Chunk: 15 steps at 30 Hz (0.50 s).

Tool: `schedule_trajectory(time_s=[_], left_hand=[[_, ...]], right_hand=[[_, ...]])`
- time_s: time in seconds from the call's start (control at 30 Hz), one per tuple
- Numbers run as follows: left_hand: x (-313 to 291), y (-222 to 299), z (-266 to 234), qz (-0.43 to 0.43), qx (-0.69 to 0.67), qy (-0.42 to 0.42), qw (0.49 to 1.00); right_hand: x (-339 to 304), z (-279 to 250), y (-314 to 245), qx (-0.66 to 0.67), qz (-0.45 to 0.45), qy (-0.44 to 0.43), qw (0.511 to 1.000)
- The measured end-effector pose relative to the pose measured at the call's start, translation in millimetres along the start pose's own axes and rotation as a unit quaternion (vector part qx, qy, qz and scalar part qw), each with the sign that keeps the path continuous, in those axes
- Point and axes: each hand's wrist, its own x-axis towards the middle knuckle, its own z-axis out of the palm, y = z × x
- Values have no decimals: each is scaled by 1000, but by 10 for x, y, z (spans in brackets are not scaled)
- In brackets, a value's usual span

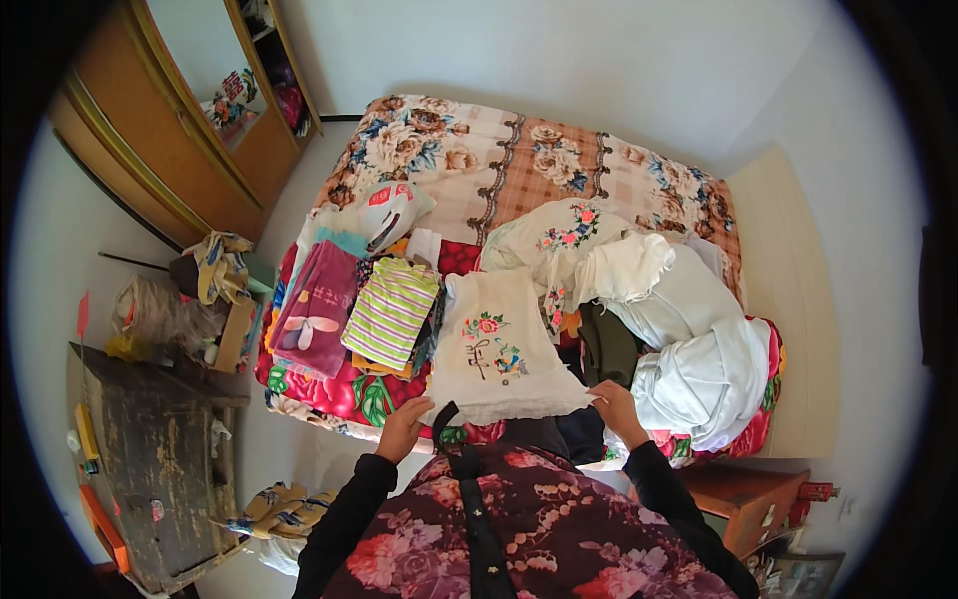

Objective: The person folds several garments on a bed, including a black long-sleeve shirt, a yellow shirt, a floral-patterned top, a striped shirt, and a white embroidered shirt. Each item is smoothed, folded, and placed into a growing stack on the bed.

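A white embroidered cloth (pixel 509 339), with coloured flowers and a frilled lower edge, lies spread in front of me on the bed. I cannot tell whether it is a garment or a cover. Its near left corner is pinched in my left hand (pixel 402 429), and my right hand (pixel 619 411) grips the near right corner, so the near edge is stretched between them. Left of it lie a folded striped cloth (pixel 392 314) and a folded purple towel (pixel 317 307) on stacks. To the right is a pale heap of clothes (pixel 699 379), with a dark green garment (pixel 607 344) beside it.
The bed has a floral cover (pixel 419 140) and a red flowered blanket (pixel 334 394). A white plastic bag (pixel 392 215) sits behind the stacks. At left stand a wooden wardrobe (pixel 150 110) and a worn dark table (pixel 150 459). A reddish cabinet (pixel 738 499) is near right.
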Motion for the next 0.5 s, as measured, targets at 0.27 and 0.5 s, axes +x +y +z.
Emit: schedule_trajectory(time_s=[0.27, 0.5], left_hand=[[-708, 30, 102, 30, 87, -105, 990], [-986, -185, 141, 0, 57, -169, 984]], right_hand=[[-807, 83, -155, -73, 16, -16, 997], [-1194, 400, -152, -65, 49, -40, 996]])
